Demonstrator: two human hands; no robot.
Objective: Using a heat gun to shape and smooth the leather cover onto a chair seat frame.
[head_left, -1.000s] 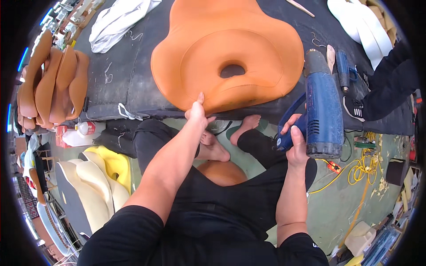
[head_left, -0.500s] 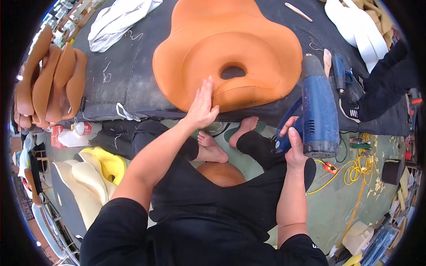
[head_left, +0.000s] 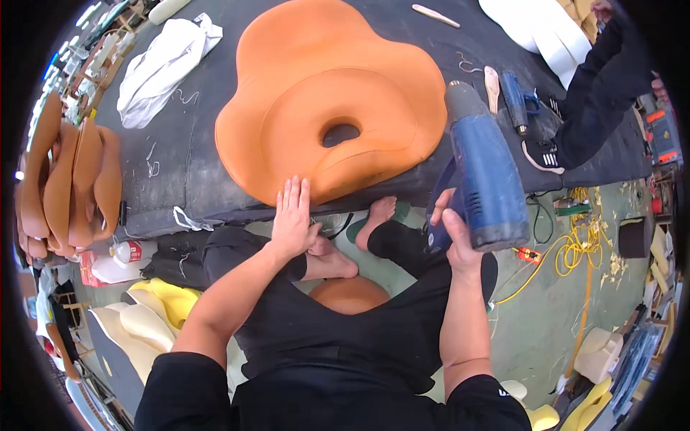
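Holding one of two heat guns (head_left: 491,179), touching one cushion (head_left: 327,93)

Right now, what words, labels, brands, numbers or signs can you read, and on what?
None legible.
White jug: red-and-white label, too blurred.
Red box beside it: print too blurred.
Right sleeve: white mark, too small to read.
Blue heat gun in the right hand: no readable text.
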